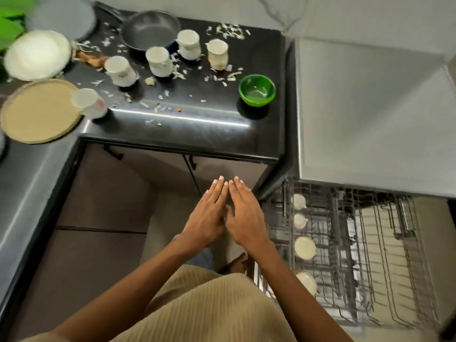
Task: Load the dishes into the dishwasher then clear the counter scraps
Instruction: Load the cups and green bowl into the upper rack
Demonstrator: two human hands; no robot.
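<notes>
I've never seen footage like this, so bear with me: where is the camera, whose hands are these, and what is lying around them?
There is one picture, taken by a camera worn on the person's head, looking down. The left hand and right hand are flat, side by side, with no grip on anything. On the black counter stand five pale cups, a green bowl, a dark pan, a tan plate and a white plate, amid scattered scraps. At the right, the dishwasher rack is pulled out, with a few pale dishes already loaded.
</notes>
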